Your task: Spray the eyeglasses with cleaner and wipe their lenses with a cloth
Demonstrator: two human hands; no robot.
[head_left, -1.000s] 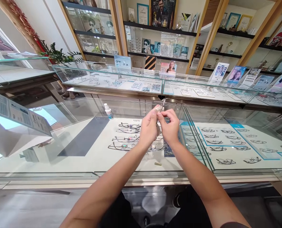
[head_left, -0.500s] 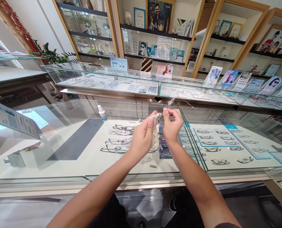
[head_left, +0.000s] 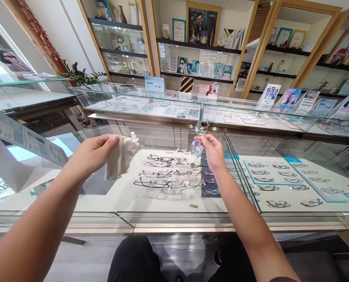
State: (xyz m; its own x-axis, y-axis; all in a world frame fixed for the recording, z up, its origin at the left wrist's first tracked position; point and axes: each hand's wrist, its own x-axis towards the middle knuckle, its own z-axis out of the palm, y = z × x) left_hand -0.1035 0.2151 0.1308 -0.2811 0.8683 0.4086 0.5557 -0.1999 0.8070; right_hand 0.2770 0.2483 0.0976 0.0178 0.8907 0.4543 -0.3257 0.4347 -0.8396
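My left hand is closed on a beige cleaning cloth, which hangs down over the left part of the glass counter. In my right hand, thumb and fingers pinch a pair of eyeglasses. Its two round clear lenses are tilted, one above the other, over the counter, and cloth and glasses are well apart. Behind the cloth, partly covered by it, stands a small white bottle. Several eyeglass frames lie in the display case below, between my hands.
The glass display counter spans the width before me, with more eyeglasses under glass at right. A folded printed card stands at left. A small brass-coloured piece lies near the front. Another showcase runs behind.
My left hand has drawn the cloth away to the left, off the eyeglasses. The right hand keeps hold of them, and both lenses now show. The view has shifted slightly.
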